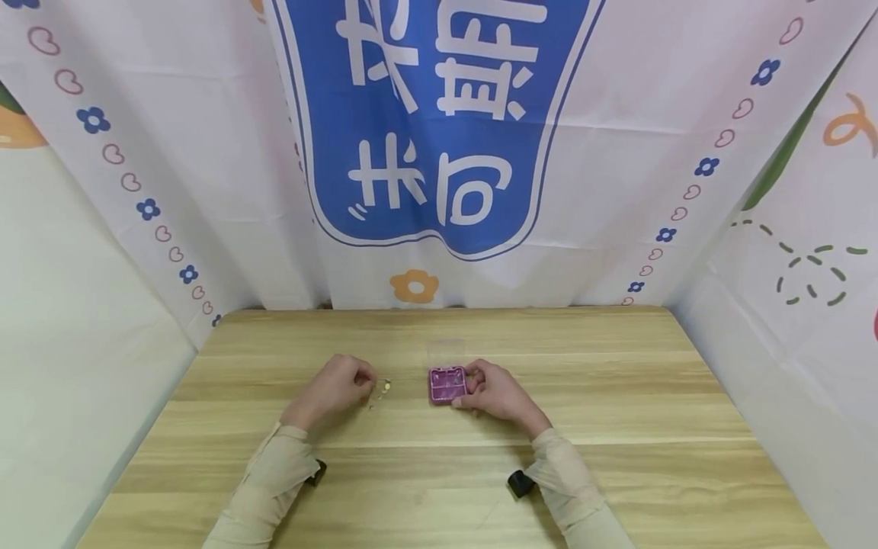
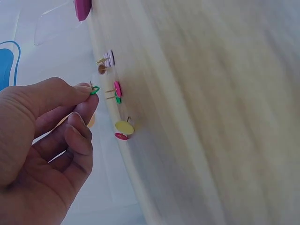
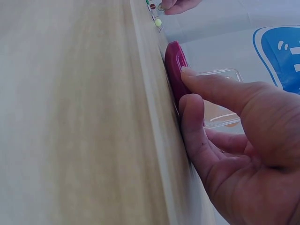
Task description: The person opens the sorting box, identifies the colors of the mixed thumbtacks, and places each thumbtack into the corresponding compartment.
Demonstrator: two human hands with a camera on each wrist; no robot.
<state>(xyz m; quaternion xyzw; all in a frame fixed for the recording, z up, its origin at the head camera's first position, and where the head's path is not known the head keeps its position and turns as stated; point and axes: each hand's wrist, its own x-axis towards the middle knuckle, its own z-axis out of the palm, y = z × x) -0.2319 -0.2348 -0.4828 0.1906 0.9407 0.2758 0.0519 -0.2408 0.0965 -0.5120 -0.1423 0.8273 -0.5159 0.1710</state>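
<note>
My left hand [image 1: 338, 386] pinches a green thumbtack [image 2: 94, 90] between thumb and forefinger, its pin pointing up in the left wrist view. Just beside that hand, several loose thumbtacks lie on the table, among them a yellow one [image 2: 124, 127], a pink one [image 2: 117, 88] and a pale lilac one [image 2: 109, 58]. To their right sits a small purple compartment box [image 1: 448, 386], its clear lid [image 1: 446, 351] swung open toward the back. My right hand [image 1: 499, 393] grips the box's right side between thumb and fingers. The compartments' contents are too small to tell.
A wood-grain table [image 1: 411, 480] holds everything, its back edge meeting a white printed cloth [image 1: 370, 274]. More cloth hangs at the right side. Black wrist-worn pieces [image 1: 521, 483] show under both sleeves.
</note>
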